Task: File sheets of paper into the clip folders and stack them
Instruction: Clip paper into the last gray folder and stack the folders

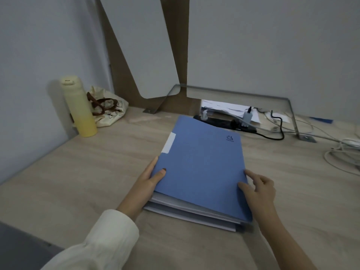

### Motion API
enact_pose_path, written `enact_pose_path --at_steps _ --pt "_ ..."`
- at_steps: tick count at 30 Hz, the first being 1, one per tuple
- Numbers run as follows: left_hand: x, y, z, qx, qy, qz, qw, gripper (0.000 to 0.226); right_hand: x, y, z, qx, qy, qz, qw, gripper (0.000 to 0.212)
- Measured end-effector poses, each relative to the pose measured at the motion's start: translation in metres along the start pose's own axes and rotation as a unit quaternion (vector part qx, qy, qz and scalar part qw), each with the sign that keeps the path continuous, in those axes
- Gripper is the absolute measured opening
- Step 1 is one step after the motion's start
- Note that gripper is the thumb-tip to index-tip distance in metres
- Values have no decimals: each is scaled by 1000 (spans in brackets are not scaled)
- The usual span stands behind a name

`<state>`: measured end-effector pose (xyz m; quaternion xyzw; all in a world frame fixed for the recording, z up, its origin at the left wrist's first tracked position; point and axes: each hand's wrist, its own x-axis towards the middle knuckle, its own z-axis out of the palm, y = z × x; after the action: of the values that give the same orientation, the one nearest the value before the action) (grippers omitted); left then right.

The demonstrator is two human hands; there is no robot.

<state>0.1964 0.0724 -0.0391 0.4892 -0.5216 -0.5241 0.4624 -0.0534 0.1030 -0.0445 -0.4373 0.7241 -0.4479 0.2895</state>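
Note:
A blue clip folder point(202, 164) lies closed on top of a stack in the middle of the wooden desk point(97, 172). Its spine carries a white label point(169, 142). White sheet edges and another folder point(187, 213) show beneath it at the near side. My left hand point(152, 178) grips the stack's left near edge, thumb on the cover and fingers down the side. On the right near edge rests my right hand point(259, 188), fingertips touching the cover and fingers spread.
A yellow bottle point(78, 106) and a cloth bag point(107, 108) stand at the back left by the wall. A black power strip point(224, 121), loose papers point(228, 108) and several cables point(335, 152) lie at the back right. A metal bracket point(292, 112) rises behind them.

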Motion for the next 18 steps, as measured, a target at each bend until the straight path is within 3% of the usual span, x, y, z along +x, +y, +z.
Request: enact_pose_path --at_steps 3,6,12,18 --pt "0 1 4 14 -15 -7 1000 50 -3 7 0 98 -48 54 992 56" --pt "2 -2 3 0 -28 -16 999 54 -7 10 2 177 -97 98 975 51" --pt "8 -7 -14 -66 -33 -19 997 47 -2 2 16 187 -121 90 971 47" --pt "34 -12 -50 -69 11 -30 997 49 17 -20 56 189 -155 74 967 47"
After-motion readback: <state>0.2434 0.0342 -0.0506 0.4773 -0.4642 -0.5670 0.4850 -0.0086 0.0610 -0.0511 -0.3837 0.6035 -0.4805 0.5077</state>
